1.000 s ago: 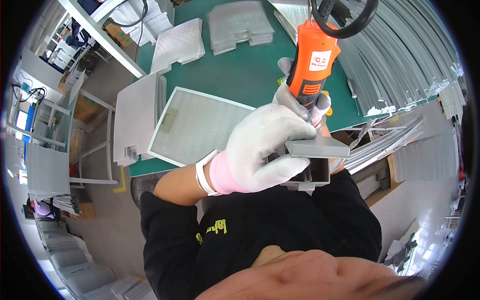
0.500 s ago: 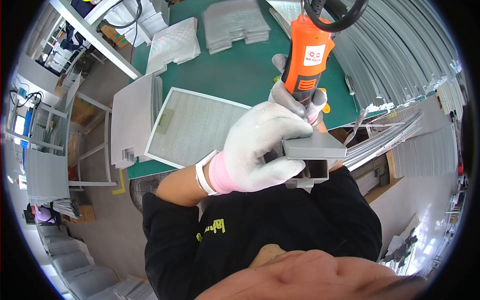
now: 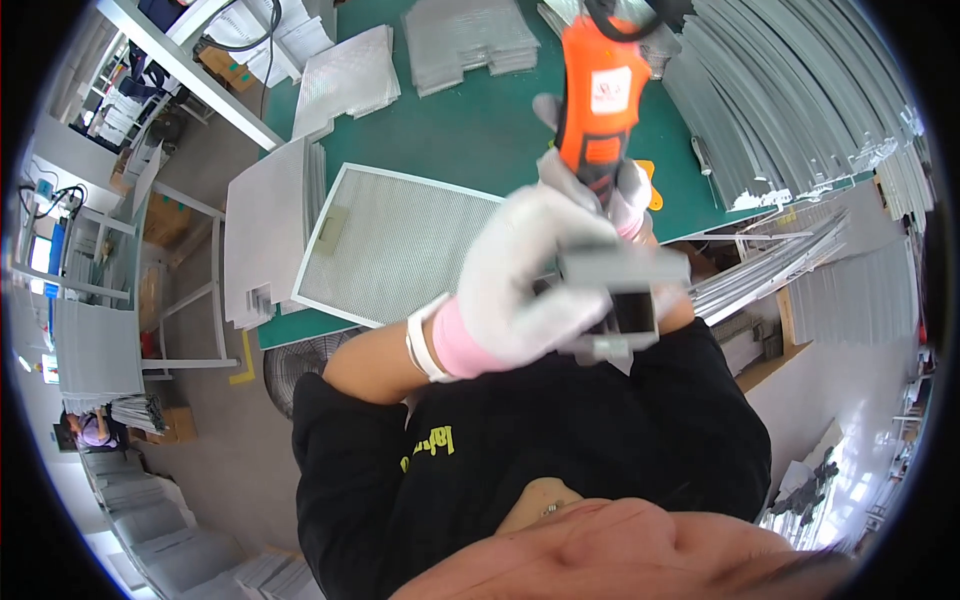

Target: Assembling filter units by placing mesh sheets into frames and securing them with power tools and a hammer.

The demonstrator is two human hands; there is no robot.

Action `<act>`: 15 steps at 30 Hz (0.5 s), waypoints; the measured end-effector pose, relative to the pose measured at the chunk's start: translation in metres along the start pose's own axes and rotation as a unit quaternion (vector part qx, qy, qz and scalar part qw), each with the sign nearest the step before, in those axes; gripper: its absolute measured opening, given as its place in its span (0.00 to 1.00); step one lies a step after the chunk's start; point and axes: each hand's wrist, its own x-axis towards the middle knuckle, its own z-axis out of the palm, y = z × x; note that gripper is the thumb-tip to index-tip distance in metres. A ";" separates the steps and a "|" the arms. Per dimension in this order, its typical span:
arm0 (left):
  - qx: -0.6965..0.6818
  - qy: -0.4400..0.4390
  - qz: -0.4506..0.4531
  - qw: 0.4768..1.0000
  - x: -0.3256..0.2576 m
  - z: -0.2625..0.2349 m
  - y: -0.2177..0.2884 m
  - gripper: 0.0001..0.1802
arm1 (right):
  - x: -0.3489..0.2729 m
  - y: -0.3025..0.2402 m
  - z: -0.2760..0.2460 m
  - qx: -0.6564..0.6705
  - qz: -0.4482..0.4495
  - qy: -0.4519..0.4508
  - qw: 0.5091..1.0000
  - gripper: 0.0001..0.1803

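Observation:
My left hand (image 3: 527,275), in a white glove with a pink cuff, is closed on a small grey box (image 3: 632,318) in front of my body. The box's lid (image 3: 625,268) stands raised, and both are blurred by motion. Just beyond it my right hand (image 3: 568,178), gloved too, grips an orange and black electric screwdriver (image 3: 603,95). The tool's tip is hidden behind my left hand. Beside my left hand a white-framed mesh panel (image 3: 400,240) lies on the green table (image 3: 440,140).
Stacks of thin grey sheets (image 3: 470,40) lie at the table's far side, with pale panels (image 3: 270,225) at its left. Long metal strips (image 3: 790,100) are piled at the right. Near them lie a screwdriver (image 3: 702,155) and an orange-yellow tool (image 3: 655,185). A fan (image 3: 300,375) stands below the left edge.
My left hand has shifted slightly right and away from me, and the box's lid is blurred. The electric screwdriver has moved a little left and farther away in my right hand.

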 end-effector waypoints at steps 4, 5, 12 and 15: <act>0.033 -0.020 0.075 0.996 -0.004 0.005 0.004 0.13 | -0.018 -0.003 0.013 -0.033 0.006 -0.072 0.997 0.57; 0.049 -0.004 0.057 0.997 -0.001 0.005 0.004 0.13 | -0.012 -0.009 0.016 -0.070 0.020 0.055 0.996 0.59; 0.080 0.001 0.044 0.996 0.000 0.003 -0.001 0.09 | -0.008 0.001 -0.005 -0.018 -0.027 -0.034 0.999 0.58; 0.069 -0.003 0.038 0.997 0.001 0.000 -0.006 0.10 | -0.006 0.001 -0.004 0.002 -0.023 -0.025 0.999 0.58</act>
